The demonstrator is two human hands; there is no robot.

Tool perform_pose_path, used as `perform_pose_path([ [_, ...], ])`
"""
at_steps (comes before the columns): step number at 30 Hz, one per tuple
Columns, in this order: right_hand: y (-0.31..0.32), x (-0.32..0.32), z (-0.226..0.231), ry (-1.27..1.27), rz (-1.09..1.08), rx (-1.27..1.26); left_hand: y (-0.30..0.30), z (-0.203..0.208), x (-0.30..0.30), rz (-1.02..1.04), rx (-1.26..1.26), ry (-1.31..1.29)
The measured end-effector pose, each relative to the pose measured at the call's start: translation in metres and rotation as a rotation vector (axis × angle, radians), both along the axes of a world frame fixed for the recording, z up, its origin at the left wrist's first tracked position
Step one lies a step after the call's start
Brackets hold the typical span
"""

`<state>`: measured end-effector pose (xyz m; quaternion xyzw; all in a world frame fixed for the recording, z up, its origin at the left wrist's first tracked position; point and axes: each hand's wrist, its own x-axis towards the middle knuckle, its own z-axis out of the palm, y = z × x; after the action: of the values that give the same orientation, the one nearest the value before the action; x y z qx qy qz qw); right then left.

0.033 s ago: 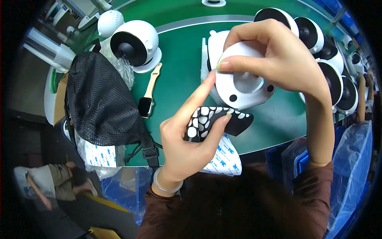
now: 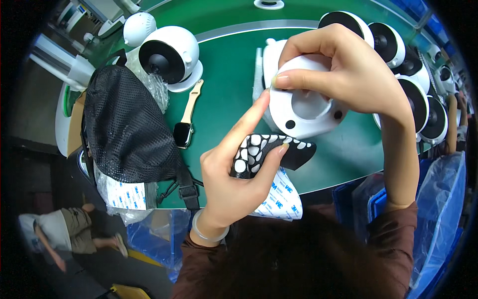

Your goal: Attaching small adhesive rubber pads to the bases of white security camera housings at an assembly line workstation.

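A white device with a ring-shaped base [image 2: 280, 110] lies upside down on the green table, base facing up. Black round pads [image 2: 291, 124] sit on the base's face. My right hand [image 2: 343, 70] curls over the base, its thumb pressed on the left part of the ring. Between the thumb and bent fingers of my left hand [image 2: 234, 174] is a black sheet of round stickers [image 2: 257, 147], with white circles showing on it. The left index finger stretches up to the ring's edge beside the right thumb. A white printed backing sheet [image 2: 283, 197] hangs below that hand.
A white ball-shaped camera [image 2: 181, 50] stands at the back left, near a watch [image 2: 183, 133] with a light strap. A black mesh bag [image 2: 127, 129] lies at the left edge. Several similar cameras [image 2: 413, 99] crowd the right. Blue plastic-lined bins [image 2: 438, 214] stand below the table edge.
The upturned device has shifted very slightly under my right hand. Both hands stay almost in place. At the lower left, a walking person has moved a little.
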<state>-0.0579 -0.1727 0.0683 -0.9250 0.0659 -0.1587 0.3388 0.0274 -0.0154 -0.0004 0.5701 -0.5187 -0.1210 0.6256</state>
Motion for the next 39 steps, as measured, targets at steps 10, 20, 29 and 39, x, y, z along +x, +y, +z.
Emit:
perform_pose_path([
  [10,-0.09,0.096,0.076,0.452,-0.26,0.119,0.039,-0.016,0.006,0.168,0.134,0.23],
  [20,-0.156,0.208,-0.067,-0.07,-0.498,-0.587,0.045,-0.026,0.008,-0.037,0.245,0.232],
  [29,-0.204,0.18,-0.11,0.268,-0.348,-0.642,0.039,-0.019,0.017,-0.207,0.309,0.125],
  [39,-0.103,0.255,-0.077,0.3,-0.068,-0.672,0.041,-0.025,0.015,-0.198,0.268,0.166],
])
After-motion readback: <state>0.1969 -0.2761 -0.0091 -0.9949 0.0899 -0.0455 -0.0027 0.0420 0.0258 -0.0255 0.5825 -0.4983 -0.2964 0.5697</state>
